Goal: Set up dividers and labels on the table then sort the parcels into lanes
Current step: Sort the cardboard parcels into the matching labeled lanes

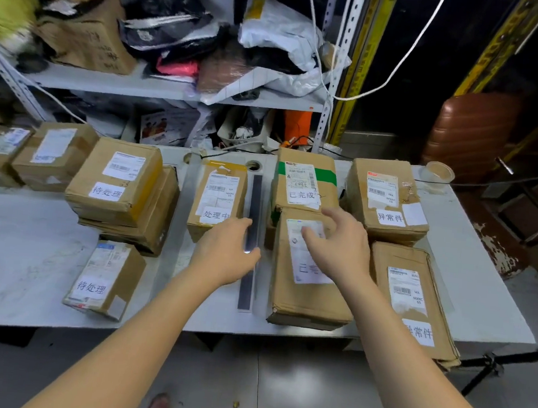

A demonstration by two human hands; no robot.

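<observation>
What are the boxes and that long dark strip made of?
The boxes look like brown cardboard, dull, with creased, dented corners. The strip is dark and shiny, with a bright glint by the left hand; plastic or metal, hard to tell.

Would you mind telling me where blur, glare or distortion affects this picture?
Head view: motion blur smears the yellow item at upper left; a small glare spot sits on the dark divider strip by the left hand; the wide lens bows the table edge.
</observation>
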